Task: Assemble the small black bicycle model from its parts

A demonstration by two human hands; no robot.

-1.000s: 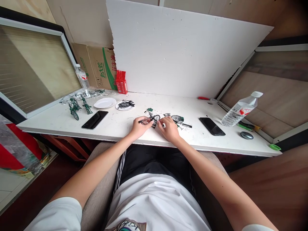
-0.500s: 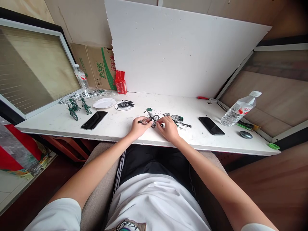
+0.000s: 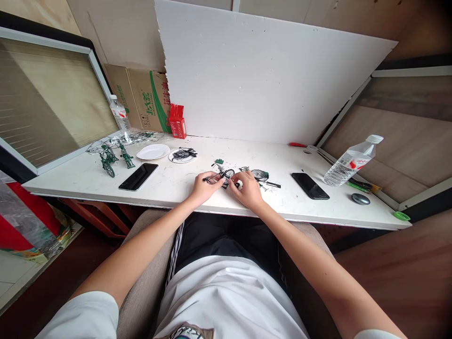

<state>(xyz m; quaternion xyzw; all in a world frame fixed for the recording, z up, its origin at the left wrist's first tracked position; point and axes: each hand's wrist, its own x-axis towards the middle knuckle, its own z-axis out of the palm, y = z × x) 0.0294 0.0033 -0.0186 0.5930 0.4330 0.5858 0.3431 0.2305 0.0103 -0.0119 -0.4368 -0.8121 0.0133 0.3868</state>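
My left hand (image 3: pixel 206 187) grips a small model bicycle (image 3: pixel 229 173) near the table's front edge, thumb and fingers closed round its frame. On the other side, my right hand (image 3: pixel 246 189) is pinched close against the bicycle's wheel; whatever small piece sits between its fingertips is too hidden to name. Just beyond lies a small green part (image 3: pixel 219 161). To the right of my right hand are a loose spoked wheel (image 3: pixel 259 174) with a green piece and a thin black strip (image 3: pixel 273 184).
Green model bicycles (image 3: pixel 107 160) stand at the left. Black parts fill a small plate (image 3: pixel 171 159) beside a white plate (image 3: pixel 153 151). Phones (image 3: pixel 138 176) lie on both sides. A water bottle (image 3: pixel 353 160) and a mouse (image 3: pixel 360 198) are at the right; a white board (image 3: pixel 268 75) stands behind.
Both hands stay almost in place at the model bicycle. The right hand's fingers have shifted very slightly against the wheel; the view has moved a little.
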